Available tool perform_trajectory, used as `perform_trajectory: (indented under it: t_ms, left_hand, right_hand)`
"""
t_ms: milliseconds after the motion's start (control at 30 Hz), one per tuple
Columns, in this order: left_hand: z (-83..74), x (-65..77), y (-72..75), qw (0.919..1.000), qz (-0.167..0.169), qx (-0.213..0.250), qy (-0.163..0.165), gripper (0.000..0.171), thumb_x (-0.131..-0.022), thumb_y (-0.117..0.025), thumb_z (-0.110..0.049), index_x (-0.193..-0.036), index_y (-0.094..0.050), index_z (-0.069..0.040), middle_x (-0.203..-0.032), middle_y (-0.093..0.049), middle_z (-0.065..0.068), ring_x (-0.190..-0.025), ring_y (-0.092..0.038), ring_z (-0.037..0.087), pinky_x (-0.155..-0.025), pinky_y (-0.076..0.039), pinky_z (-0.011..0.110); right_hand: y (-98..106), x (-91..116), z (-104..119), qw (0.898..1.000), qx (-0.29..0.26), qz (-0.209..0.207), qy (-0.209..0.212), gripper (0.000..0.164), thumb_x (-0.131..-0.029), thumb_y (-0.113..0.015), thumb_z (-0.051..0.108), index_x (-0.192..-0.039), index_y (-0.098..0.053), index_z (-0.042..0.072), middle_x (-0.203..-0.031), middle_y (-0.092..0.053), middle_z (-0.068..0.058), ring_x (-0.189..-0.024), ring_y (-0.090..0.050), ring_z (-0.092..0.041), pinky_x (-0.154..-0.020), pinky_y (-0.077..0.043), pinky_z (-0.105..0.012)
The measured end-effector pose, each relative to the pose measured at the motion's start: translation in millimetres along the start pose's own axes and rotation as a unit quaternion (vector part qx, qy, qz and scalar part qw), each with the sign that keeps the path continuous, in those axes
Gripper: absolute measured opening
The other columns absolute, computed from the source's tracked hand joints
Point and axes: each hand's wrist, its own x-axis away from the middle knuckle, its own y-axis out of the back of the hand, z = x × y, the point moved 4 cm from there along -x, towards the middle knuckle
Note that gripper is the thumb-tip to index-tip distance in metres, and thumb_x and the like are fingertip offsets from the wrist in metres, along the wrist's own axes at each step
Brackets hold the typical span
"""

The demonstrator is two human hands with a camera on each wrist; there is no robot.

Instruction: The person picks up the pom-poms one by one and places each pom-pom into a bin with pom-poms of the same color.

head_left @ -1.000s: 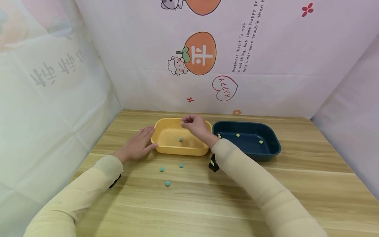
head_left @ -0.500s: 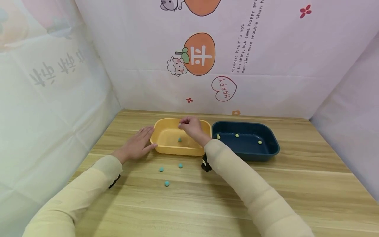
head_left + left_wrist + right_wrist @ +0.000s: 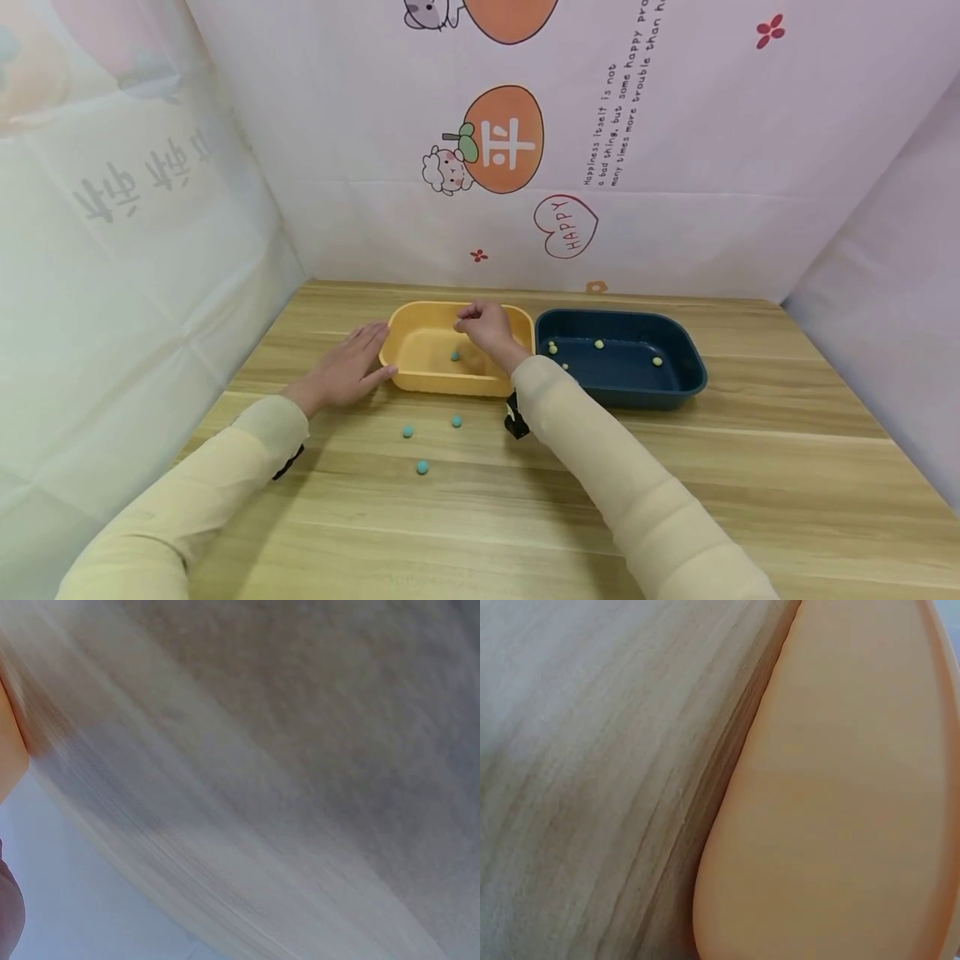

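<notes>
Head view shows us our left hand [image 3: 347,367] with its fingers straight and spread, touching the left end of the yellow tray [image 3: 442,384]; our right hand [image 3: 489,328] is over the tray's right part, its fingers bent toward the thumb, and we cannot tell whether anything is pinched between them; one blue bead [image 3: 454,356] lies inside the tray; three loose blue beads [image 3: 422,467] lie on the wooden table [image 3: 360,533] in front; just beside, at right, we see small pale-yellow beads [image 3: 599,344] in a navy tray [image 3: 637,398].
</notes>
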Motion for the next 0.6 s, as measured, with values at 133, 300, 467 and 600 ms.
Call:
perform_trajectory:
  t_ms: [133, 300, 467, 600]
  left_hand:
    - [0.4, -0.1, 0.1, 1.0, 0.0, 0.001, -0.001, 0.078, -0.103, -0.04, -0.048, -0.15, -0.018, 0.01, -0.156, -0.02, 0.025, -0.144, -0.017, 0.035, -0.118, -0.009, 0.045]
    - [0.6, 0.3, 0.2, 1.0, 0.002, -0.003, -0.001, 0.078, -0.103, -0.04, -0.048, -0.15, -0.018, 0.009, -0.156, -0.02, 0.024, -0.145, -0.016, 0.034, -0.118, -0.008, 0.044]
    - [0.1, 0.7, 0.6, 1.0, 0.006, 0.0, 0.003, 0.078, -0.102, -0.04, -0.048, -0.151, -0.017, 0.009, -0.156, -0.019, 0.024, -0.145, -0.015, 0.034, -0.118, -0.007, 0.043]
    - [0.4, 0.5, 0.7, 0.9999, 0.008, -0.001, 0.006, 0.078, -0.103, -0.039, -0.049, -0.151, -0.017, 0.008, -0.157, -0.019, 0.023, -0.145, -0.015, 0.033, -0.118, -0.007, 0.043]
  right_hand:
    - [0.4, -0.4, -1.4, 1.0, 0.005, -0.001, 0.0, 0.009, -0.089, -0.07, 0.008, -0.097, -0.068, 0.005, -0.096, -0.064, -0.007, -0.089, -0.06, -0.022, -0.076, -0.051, -0.031]
    - [0.5, -0.6, -1.0, 1.0, 0.005, -0.001, -0.001, 0.01, -0.089, -0.07, 0.008, -0.098, -0.068, 0.005, -0.098, -0.064, -0.007, -0.09, -0.06, -0.023, -0.077, -0.051, -0.032]
    - [0.1, -0.9, -0.7, 1.0, 0.001, 0.0, -0.005, 0.011, -0.088, -0.071, 0.008, -0.098, -0.068, 0.005, -0.097, -0.064, -0.007, -0.089, -0.06, -0.022, -0.079, -0.051, -0.032]
    - [-0.3, -1.5, -0.2, 1.0, 0.0, 0.002, -0.006, 0.012, -0.088, -0.071, 0.007, -0.099, -0.068, 0.004, -0.096, -0.065, -0.007, -0.088, -0.06, -0.022, -0.078, -0.051, -0.031]
